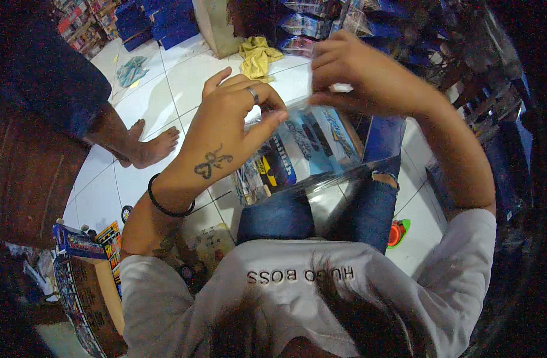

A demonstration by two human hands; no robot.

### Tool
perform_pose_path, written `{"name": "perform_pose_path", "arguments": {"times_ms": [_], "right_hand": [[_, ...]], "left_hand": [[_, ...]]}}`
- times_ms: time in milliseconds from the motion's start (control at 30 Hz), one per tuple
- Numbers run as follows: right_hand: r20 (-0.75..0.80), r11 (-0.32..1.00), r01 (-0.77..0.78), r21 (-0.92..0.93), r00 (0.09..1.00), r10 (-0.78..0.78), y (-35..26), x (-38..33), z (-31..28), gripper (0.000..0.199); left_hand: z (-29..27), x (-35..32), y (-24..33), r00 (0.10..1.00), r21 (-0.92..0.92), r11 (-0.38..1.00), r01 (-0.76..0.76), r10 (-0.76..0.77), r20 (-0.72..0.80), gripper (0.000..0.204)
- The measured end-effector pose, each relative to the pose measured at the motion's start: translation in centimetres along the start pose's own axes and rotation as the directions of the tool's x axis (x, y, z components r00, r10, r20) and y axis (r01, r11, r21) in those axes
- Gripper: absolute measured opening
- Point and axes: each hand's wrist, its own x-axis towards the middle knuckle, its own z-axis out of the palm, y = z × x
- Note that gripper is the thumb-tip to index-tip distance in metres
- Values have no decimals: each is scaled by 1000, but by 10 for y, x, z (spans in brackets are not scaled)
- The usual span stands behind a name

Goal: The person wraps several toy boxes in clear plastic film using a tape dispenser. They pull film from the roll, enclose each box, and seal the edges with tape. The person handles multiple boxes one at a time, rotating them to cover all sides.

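Note:
A printed box [312, 140] in blue, white and black, covered with clear plastic film [345, 171], rests across my thighs. My left hand [229, 116], with a ring on one finger, is over the box's far left side. Its thumb and index finger close together at the tips, while other fingers stay raised. Across from it, my right hand [360, 74] is above the far edge of the box, fingers curled and thumb pressed toward them. The film's edge runs close to both sets of fingertips. What either pinch holds is too thin or hidden to tell.
Another person's bare foot [157, 149] stands on the white tiles at left. Yellow crumpled cloth or plastic [258, 56] lies ahead, near blue boxes [157, 24]. An open carton [97, 292] is at lower left. Packaged goods [312, 27] fill the far right. A green-and-red object [398, 232] lies beside my knee.

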Motion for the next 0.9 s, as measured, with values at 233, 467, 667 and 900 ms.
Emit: {"name": "perform_pose_path", "arguments": {"times_ms": [233, 467, 667, 900], "right_hand": [[-146, 992, -84, 93, 985, 97, -19, -8, 3, 30], [-197, 993, 7, 117, 980, 16, -10, 3, 34, 11], [-106, 987, -16, 158, 994, 34, -9, 7, 26, 10], [-239, 969, 31, -245, 967, -92, -19, 4, 27, 17]], "left_hand": [[13, 0, 1, 989, -37, 998, -41, 35, -140, 10], [-33, -19, 0, 990, 67, 987, 144, -144, 6, 21], [-2, -6, -9, 997, -50, 996, -76, 75, -19, 18], [10, 12, -22, 906, -511, 750, 420, -310, 289, 24]]}}
